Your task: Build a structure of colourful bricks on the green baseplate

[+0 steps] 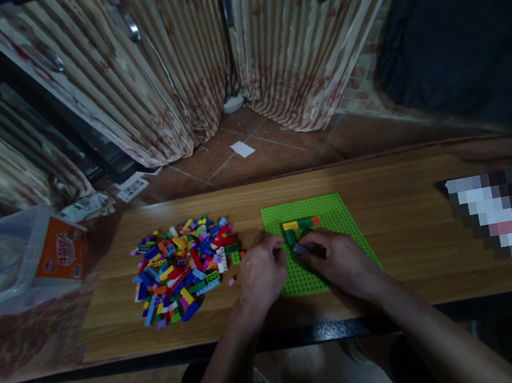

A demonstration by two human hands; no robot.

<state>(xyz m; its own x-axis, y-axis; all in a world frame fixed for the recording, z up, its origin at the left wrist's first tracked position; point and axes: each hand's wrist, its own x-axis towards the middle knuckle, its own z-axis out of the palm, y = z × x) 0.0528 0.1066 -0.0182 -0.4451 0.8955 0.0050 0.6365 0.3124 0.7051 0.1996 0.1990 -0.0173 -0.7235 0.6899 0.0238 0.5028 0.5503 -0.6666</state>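
Observation:
A green baseplate (337, 203) lies on the wooden table. Near its upper middle, joined bricks form a corner: a yellow brick (290, 225), a green brick (306, 222) and an orange piece (316, 220) run along the top, with a dark green brick (290, 238) going down the left side. My right hand (342, 259) is over the plate, its thumb and fingers pinched on a small grey-blue brick (300, 248) close to that corner. My left hand (263, 273) is curled at the plate's left edge, fingertips together; whatever they hold is too small to name.
A loose pile of mixed coloured bricks (185, 267) spreads over the table's left part. A clear plastic box (5, 262) with an orange label stands beyond the left end. A blurred-out item (502, 214) lies at the right. Striped curtains (183, 59) hang behind.

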